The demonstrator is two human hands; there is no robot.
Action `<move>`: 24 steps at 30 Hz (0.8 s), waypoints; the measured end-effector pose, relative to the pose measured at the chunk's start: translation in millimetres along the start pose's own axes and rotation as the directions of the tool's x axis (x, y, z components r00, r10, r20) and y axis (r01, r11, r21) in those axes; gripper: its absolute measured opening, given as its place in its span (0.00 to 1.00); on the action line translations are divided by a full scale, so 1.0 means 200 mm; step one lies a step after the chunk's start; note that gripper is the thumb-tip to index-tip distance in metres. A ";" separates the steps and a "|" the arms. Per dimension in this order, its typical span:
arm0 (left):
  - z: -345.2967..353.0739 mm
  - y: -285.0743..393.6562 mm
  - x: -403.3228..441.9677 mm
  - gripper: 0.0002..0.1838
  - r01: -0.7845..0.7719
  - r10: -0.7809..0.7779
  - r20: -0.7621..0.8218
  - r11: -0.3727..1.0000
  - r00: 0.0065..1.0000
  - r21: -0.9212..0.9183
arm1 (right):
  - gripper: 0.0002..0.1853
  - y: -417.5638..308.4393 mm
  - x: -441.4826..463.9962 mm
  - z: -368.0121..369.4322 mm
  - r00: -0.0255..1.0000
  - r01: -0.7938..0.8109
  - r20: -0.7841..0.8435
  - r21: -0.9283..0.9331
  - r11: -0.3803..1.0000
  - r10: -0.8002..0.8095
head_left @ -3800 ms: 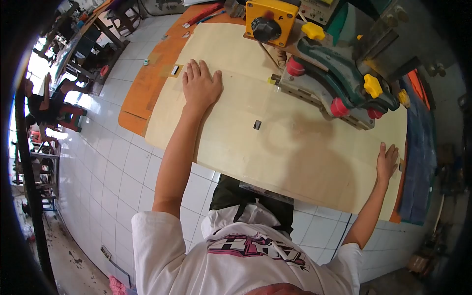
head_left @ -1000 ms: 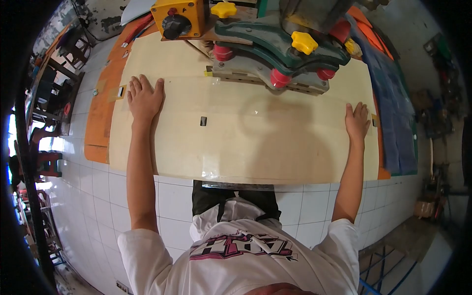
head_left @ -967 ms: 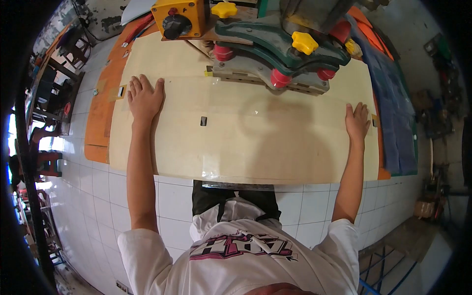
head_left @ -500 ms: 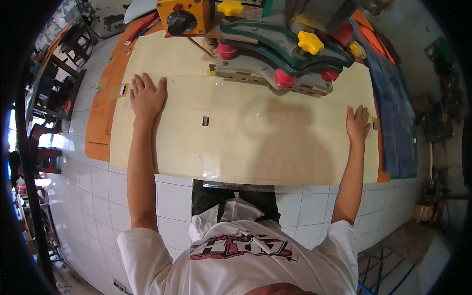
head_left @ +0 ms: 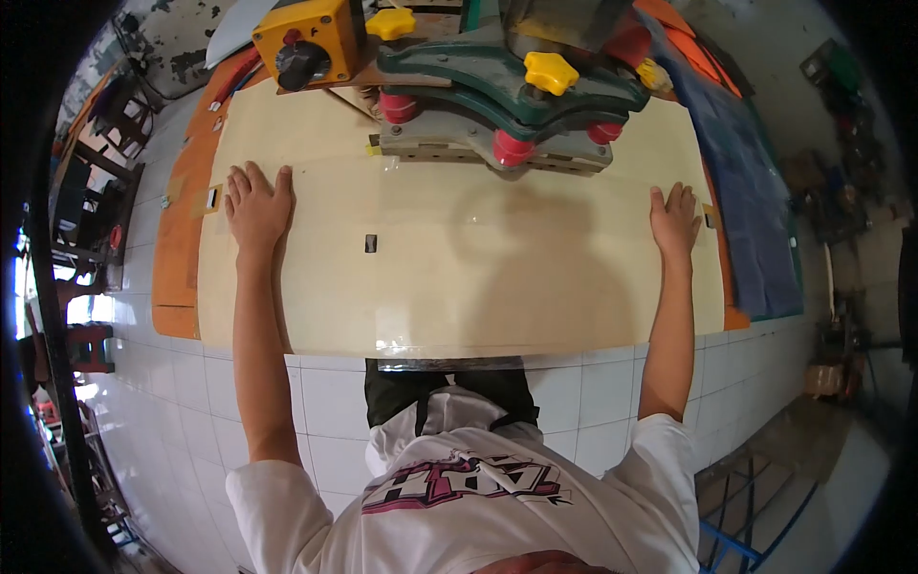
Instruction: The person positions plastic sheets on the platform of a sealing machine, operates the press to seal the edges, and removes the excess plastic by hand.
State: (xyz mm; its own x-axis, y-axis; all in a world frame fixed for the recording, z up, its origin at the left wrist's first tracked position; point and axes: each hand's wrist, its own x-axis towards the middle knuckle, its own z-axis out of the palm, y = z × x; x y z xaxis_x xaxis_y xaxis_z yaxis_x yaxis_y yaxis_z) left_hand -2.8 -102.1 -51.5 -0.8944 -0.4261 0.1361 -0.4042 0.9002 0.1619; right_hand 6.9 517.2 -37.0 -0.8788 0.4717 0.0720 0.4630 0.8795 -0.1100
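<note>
A wide cream-coloured sheet (head_left: 478,316) covers most of the worktable. My left hand (head_left: 258,210) lies palm down near its left edge, fingers spread and holding nothing. Beside those fingers is a small black-and-white tab (head_left: 211,198) on brown tape. Near the sheet's right edge, my right hand (head_left: 677,222) rests on the surface with fingers stretched out. A small dark tab (head_left: 709,218) sits just right of it. Between the hands, a small dark rectangle (head_left: 371,243) lies on the sheet. Clear tape (head_left: 411,350) crosses the sheet's front edge.
A green and grey machine head (head_left: 516,105) with red bumpers and yellow knobs overhangs the sheet's far side. At its left is a yellow control box (head_left: 306,43). Orange board (head_left: 177,268) shows at the left, and blue sheeting (head_left: 751,230) hangs over the right side.
The camera view has shifted and turned slightly, so the machine and sheet appear farther left. Both hands stay flat at about the same places on the sheet.
</note>
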 end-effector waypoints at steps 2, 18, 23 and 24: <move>0.00 0.00 0.00 0.47 -0.003 0.003 0.009 1.000 1.000 0.018 | 0.44 0.00 -0.01 -0.01 1.000 -0.005 0.000 0.003 1.000 0.005; 0.01 -0.01 0.01 0.47 -0.014 0.013 -0.026 1.000 1.000 -0.017 | 0.40 0.06 0.04 0.01 0.994 0.077 -0.093 0.143 0.987 -0.064; 0.04 -0.07 0.00 0.43 -0.152 0.125 -0.161 0.973 0.979 -0.173 | 0.27 0.23 -0.01 -0.10 0.934 0.132 -0.356 0.373 0.918 0.010; -0.01 -0.05 -0.07 0.38 -0.287 0.237 -0.237 0.937 0.942 -0.201 | 0.27 0.27 -0.01 -0.13 0.933 0.131 -0.359 0.374 0.918 0.014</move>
State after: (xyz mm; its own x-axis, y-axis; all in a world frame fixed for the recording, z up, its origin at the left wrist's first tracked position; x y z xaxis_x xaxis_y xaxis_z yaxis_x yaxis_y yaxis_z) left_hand 14.1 -104.9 -52.6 -0.8932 -0.2090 0.3980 -0.0838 0.9473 0.3093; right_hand 37.9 565.6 -17.2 -0.7722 0.4749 0.4221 0.2674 0.8455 -0.4622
